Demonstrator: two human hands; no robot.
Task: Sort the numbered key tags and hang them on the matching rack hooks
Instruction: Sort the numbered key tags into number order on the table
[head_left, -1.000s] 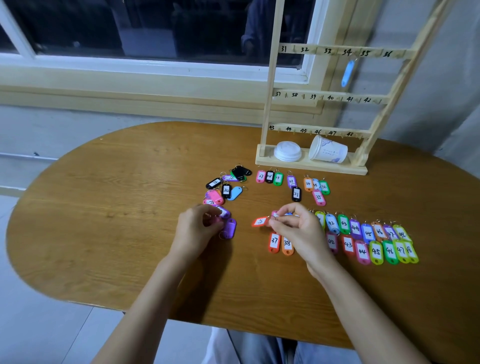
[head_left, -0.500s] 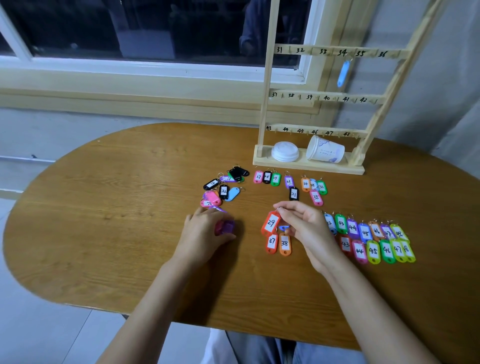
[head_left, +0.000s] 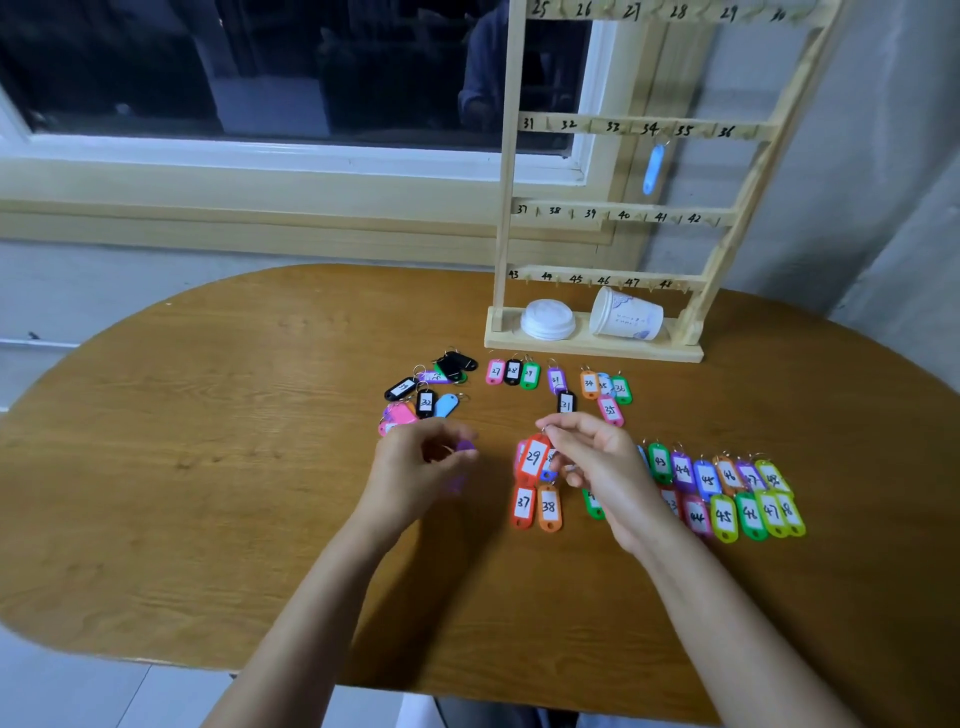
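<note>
Right hand (head_left: 592, 467): thumb and forefinger pinch the ring of the red tag marked 29 (head_left: 534, 457), which hangs tilted just above the worktop (head_left: 208, 467).
Left hand (head_left: 415, 467): fingers curled round a purple tag (head_left: 465, 447); blurred, number unreadable.
Orange tags 37 (head_left: 523, 505) and 38 (head_left: 549, 508) lie side by side just below tag 29.
Two rows of tags, 43–48 (head_left: 727, 493), lie to the right of the right hand.
A loose cluster (head_left: 426, 395) lies behind the left hand.
Wooden rack (head_left: 506, 208) stands at the rear edge, with one blue tag (head_left: 653, 169) hung near hook 34.
A paper cup (head_left: 626, 314) lies on its side on the rack base.
</note>
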